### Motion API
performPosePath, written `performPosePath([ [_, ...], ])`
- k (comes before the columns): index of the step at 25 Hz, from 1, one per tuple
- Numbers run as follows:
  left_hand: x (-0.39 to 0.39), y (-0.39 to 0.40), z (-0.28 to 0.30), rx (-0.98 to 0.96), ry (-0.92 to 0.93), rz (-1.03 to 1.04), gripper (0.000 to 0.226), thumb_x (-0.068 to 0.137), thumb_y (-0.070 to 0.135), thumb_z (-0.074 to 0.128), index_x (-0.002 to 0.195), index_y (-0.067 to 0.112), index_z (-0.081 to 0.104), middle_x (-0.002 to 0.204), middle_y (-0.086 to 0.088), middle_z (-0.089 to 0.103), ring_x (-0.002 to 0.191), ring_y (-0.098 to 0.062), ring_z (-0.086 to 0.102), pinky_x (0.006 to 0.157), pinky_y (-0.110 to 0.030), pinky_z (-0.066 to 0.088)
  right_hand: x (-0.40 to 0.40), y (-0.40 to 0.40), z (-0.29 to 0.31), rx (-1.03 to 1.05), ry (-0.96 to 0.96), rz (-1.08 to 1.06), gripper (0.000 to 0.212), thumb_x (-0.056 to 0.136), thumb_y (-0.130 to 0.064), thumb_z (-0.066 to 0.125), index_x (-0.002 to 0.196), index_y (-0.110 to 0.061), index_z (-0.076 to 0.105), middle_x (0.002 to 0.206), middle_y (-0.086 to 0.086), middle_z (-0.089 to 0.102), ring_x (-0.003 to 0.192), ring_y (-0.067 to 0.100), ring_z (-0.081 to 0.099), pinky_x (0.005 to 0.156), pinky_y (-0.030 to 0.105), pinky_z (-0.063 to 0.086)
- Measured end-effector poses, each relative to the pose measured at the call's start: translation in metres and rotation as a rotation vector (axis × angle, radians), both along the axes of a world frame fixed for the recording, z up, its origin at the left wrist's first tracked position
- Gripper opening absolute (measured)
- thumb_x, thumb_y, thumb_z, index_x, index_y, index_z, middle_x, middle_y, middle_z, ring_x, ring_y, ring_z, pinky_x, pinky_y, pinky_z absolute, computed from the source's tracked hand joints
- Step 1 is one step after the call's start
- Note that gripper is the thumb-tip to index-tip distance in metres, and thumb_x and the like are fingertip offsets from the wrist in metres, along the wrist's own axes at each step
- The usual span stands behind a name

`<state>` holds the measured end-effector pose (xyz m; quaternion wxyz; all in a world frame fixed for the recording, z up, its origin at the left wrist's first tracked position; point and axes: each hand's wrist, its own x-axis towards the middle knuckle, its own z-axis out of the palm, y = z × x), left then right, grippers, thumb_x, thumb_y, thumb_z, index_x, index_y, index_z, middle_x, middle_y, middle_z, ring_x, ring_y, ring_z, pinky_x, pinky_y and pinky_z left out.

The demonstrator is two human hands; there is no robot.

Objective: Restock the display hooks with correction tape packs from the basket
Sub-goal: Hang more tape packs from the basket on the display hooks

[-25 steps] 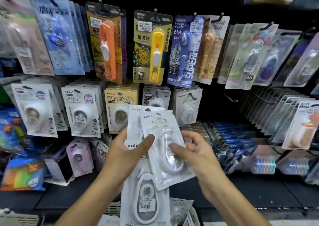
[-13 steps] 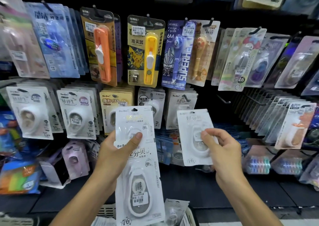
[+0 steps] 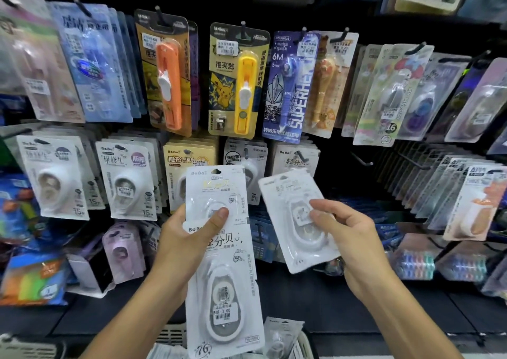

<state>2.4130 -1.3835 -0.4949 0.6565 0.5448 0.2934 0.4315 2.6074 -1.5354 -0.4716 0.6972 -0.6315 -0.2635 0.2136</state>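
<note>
Right hand (image 3: 348,238) has pulled one pack (image 3: 297,221) clear to the right, tilted, pinched below the hooked row (image 3: 297,159). Left hand (image 3: 186,238) grips two overlapped packs (image 3: 219,249), thumb on top. Basket (image 3: 175,334) below, more packs inside.

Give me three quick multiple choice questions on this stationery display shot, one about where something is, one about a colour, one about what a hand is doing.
1. Where is the pack in the right hand relative to the left hand's packs?
A. To their right
B. Behind them
C. Below them

2. What colour is the clip pusher on the Pikachu card?
A. Green
B. Yellow
C. Pink

3. What is the left hand doing?
A. Hanging empty
B. Touching a hook
C. Gripping white packs

Answers: 1 A, the single pack is apart on the right. 2 B, the tool is yellow. 3 C, its thumb presses on stacked packs.
</note>
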Motion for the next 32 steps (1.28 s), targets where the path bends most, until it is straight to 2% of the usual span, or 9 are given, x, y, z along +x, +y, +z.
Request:
performPosePath([
  [3, 0.001, 0.001, 0.000, -0.002, -0.016, -0.005, 0.030, 0.071, 0.037, 0.083, 0.099, 0.033, 0.076, 0.098, 0.005, 0.081, 0.088, -0.016, 0.078, 0.068, -0.031, 0.063, -0.003, 0.000, 0.003, 0.155, -0.013, -0.049, 0.021, 0.090, -0.016, 0.073, 0.098, -0.033, 0.081, 0.106, -0.007, 0.078, 0.084, 0.010, 0.072, 0.055, 0.022, 0.054],
  [8, 0.004, -0.004, -0.003, -0.010, -0.035, -0.040, 0.025, 0.074, 0.034, 0.082, 0.098, 0.035, 0.077, 0.099, 0.002, 0.081, 0.088, -0.019, 0.079, 0.061, -0.026, 0.062, 0.004, 0.003, -0.002, 0.044, 0.007, -0.115, 0.019, 0.094, -0.018, 0.071, 0.105, -0.032, 0.076, 0.116, -0.002, 0.073, 0.057, 0.011, 0.061, 0.038, 0.026, 0.046],
  [12, 0.005, -0.004, -0.002, -0.009, -0.057, -0.005, 0.020, 0.074, 0.035, 0.082, 0.093, 0.040, 0.077, 0.097, 0.005, 0.081, 0.085, -0.016, 0.079, 0.060, -0.024, 0.061, -0.003, 0.004, -0.009, 0.002, 0.028, 0.020, 0.053, 0.090, -0.029, 0.075, 0.138, -0.040, 0.054, 0.132, -0.017, 0.062, 0.116, 0.008, 0.065, 0.093, 0.034, 0.053],
  [14, 0.007, -0.005, -0.001, -0.007, -0.090, 0.076, 0.019, 0.072, 0.038, 0.082, 0.091, 0.039, 0.077, 0.095, 0.008, 0.081, 0.083, -0.013, 0.078, 0.057, -0.021, 0.059, -0.016, 0.003, -0.015, -0.187, -0.106, 0.192, 0.061, 0.082, -0.044, 0.080, 0.137, -0.045, 0.052, 0.133, -0.020, 0.062, 0.120, 0.007, 0.062, 0.105, 0.039, 0.049],
  [18, 0.008, -0.005, -0.002, -0.069, -0.162, 0.178, 0.016, 0.080, 0.038, 0.079, 0.095, 0.032, 0.076, 0.096, 0.007, 0.081, 0.082, -0.014, 0.078, 0.055, -0.024, 0.059, -0.058, 0.006, -0.030, -0.423, -0.069, 0.804, 0.046, 0.077, -0.039, 0.085, 0.119, -0.036, 0.066, 0.109, -0.003, 0.078, 0.091, 0.016, 0.075, 0.071, 0.033, 0.060],
  [23, -0.001, 0.011, 0.006, -0.132, -0.237, 0.272, 0.012, 0.098, 0.033, 0.065, 0.100, 0.037, 0.076, 0.104, 0.010, 0.079, 0.097, -0.013, 0.076, 0.080, -0.035, 0.059, -0.036, 0.006, -0.019, -0.136, 0.024, 0.336, 0.039, 0.086, -0.028, 0.075, 0.121, -0.016, 0.063, 0.099, 0.004, 0.079, 0.067, 0.025, 0.073, 0.045, 0.032, 0.053],
  [27, -0.009, 0.021, 0.012, -0.028, -0.212, 0.295, 0.016, 0.099, 0.031, 0.064, 0.093, 0.041, 0.075, 0.095, 0.022, 0.078, 0.085, 0.002, 0.074, 0.062, -0.014, 0.056, -0.011, 0.003, -0.014, -0.001, 0.112, -0.043, 0.031, 0.096, -0.026, 0.068, 0.124, -0.034, 0.056, 0.085, -0.003, 0.077, 0.040, 0.018, 0.054, 0.035, 0.024, 0.038],
  [30, -0.004, 0.021, 0.004, -0.025, -0.159, 0.268, 0.011, 0.098, 0.032, 0.064, 0.101, 0.036, 0.074, 0.103, 0.016, 0.079, 0.094, -0.006, 0.075, 0.079, -0.030, 0.057, -0.007, 0.001, -0.013, 0.024, 0.139, -0.150, 0.041, 0.094, -0.022, 0.071, 0.126, -0.037, 0.050, 0.088, -0.008, 0.076, 0.042, 0.014, 0.055, 0.034, 0.026, 0.039],
  [32, -0.001, 0.017, 0.002, -0.025, -0.141, 0.234, 0.012, 0.097, 0.033, 0.064, 0.099, 0.038, 0.075, 0.104, 0.015, 0.079, 0.095, -0.007, 0.075, 0.081, -0.033, 0.055, -0.008, 0.001, -0.014, 0.064, 0.200, -0.121, 0.050, 0.093, -0.017, 0.072, 0.133, -0.032, 0.046, 0.109, -0.004, 0.071, 0.065, 0.017, 0.071, 0.050, 0.030, 0.056],
])
